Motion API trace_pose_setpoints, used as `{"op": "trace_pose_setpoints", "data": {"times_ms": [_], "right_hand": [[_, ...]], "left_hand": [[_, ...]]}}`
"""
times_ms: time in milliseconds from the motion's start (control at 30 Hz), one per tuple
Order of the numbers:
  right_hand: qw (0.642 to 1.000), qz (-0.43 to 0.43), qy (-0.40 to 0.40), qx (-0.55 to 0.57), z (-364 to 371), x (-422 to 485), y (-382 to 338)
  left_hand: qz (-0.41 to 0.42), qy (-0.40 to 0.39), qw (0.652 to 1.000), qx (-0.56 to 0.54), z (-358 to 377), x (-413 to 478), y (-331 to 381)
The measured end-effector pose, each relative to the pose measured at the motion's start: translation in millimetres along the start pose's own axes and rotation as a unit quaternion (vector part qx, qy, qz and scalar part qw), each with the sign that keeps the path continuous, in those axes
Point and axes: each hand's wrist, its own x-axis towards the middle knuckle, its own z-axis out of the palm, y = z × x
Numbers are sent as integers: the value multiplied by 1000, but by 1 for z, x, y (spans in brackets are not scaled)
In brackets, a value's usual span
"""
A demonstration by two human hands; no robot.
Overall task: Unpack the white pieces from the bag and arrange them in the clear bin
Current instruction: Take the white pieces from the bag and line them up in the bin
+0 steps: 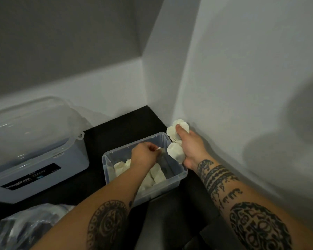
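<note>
A small clear bin (181, 173) stands on the dark surface near the wall corner, with several white pieces (158, 175) lying inside it. My left hand (143, 154) reaches into the bin and pinches one white piece (161, 150) near the far right wall. My right hand (190, 147) hovers just right of the bin's far corner and grips a bunch of white pieces (175, 139), some sticking out above the thumb and some below. A crumpled clear plastic bag (25, 226) lies at the bottom left.
A larger clear box with a domed lid and a dark label (31, 152) stands left of the bin. White walls (242, 87) close in at the right and behind. A dark grey object (170, 222) lies in front of the bin.
</note>
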Motion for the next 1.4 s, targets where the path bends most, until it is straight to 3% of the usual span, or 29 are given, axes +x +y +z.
{"op": "trace_pose_setpoints", "data": {"times_ms": [300,567,833,967,1200,1400], "right_hand": [[1000,16,-24,6,-2,11,-3],[999,14,-33,9,3,10,-4],[999,12,-30,7,5,7,-4],[1000,6,-20,7,6,4,-7],[1000,6,-17,4,7,-4,-10],[999,-5,-31,-14,14,-8,-10]], "left_hand": [[-2,22,997,78,15,8,-9],[-11,32,996,77,19,6,-10],[49,56,984,162,8,-3,-4],[114,-5,970,214,7,-5,-6],[80,-81,953,282,8,9,1],[115,-47,970,210,-13,-2,-2]]}}
